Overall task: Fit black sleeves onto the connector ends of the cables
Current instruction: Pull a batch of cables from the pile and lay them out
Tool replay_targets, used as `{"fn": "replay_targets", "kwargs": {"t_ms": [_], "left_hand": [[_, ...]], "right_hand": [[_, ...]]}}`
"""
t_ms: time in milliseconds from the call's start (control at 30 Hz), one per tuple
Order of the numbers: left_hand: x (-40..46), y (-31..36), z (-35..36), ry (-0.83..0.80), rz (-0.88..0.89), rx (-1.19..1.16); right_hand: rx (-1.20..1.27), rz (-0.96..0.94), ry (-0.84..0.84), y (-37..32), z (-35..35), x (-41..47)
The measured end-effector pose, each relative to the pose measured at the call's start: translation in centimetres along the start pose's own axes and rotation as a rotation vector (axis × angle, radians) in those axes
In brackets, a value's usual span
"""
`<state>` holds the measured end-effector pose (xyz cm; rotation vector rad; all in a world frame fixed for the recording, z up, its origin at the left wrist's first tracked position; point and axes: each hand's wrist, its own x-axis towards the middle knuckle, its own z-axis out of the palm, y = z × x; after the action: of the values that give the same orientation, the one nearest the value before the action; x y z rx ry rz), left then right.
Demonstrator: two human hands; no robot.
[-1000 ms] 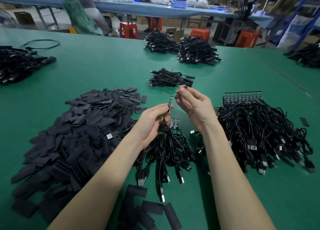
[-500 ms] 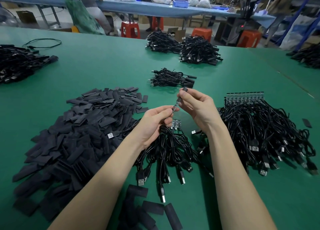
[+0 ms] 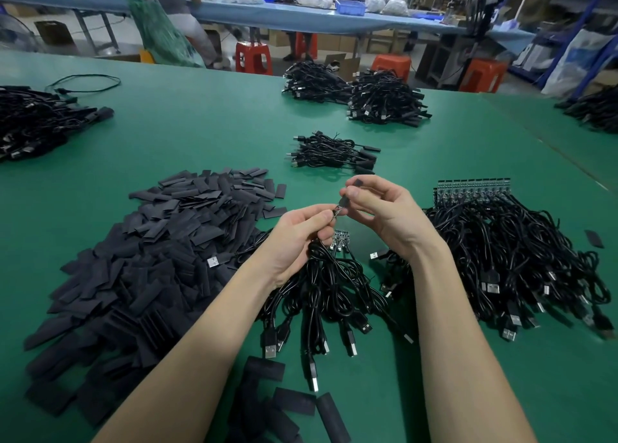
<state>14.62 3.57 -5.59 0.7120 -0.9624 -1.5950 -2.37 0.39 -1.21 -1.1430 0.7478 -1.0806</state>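
Bare forearms, ringless hands (image 3: 341,228)

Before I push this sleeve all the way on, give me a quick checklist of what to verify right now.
1. Left hand pinches the cable just below its connector end: ok.
2. Right hand pinches the black sleeve: ok.
3. Sleeve mouth meets the connector end: ok.
4. Sleeve fully over the connector: not ok, the tip still shows.
5. Connector lined up straight with the sleeve: cannot tell, too small.
6. Spare sleeves pile within reach: ok.

Factory assembly floor: green worktable (image 3: 207,135), cable heaps (image 3: 384,101), stools (image 3: 252,56).
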Motion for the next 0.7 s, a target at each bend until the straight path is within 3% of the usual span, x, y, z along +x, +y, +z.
{"fn": "replay_targets", "kwargs": {"t_ms": [233,467,700], "left_hand": [[-0.07,-0.25,0.13,0.144,0.05,0.068],[-0.19,-0.15,0.21,0.248,0.156,0.239],[-0.26,-0.3,0.14,0.254,0.187,0.277]], "right_hand": [[-0.104,0.032,0.042,0.08,-0.32,0.25],[0.054,0.103,0.166,0.02,-0.46,0.61],[0.083,0.16,0.138,0.08,-0.41,0.45]]}}
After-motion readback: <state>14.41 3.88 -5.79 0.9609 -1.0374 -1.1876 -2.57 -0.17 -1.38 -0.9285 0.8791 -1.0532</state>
